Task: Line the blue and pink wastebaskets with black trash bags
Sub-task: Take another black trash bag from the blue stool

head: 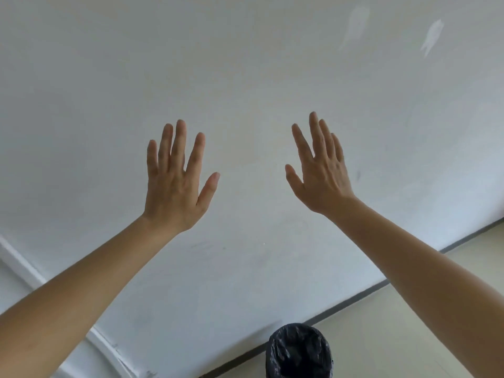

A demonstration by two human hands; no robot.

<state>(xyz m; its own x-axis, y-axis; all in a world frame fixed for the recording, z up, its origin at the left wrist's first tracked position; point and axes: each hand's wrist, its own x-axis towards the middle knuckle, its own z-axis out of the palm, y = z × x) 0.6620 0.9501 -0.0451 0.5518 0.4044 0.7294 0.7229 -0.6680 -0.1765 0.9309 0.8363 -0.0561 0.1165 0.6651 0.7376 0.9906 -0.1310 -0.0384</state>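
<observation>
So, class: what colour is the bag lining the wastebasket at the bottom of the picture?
Black: the trash bag shows in the head view, covering the wastebasket's rim.

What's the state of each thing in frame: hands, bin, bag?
Left hand: raised, fingers spread, no grip on anything.
Right hand: raised, open, holding nothing.
Round wastebasket: upright on the floor by the wall, colour hidden under the bag.
Crinkled black plastic trash bag: inside the wastebasket, folded over its rim, mouth open.
</observation>
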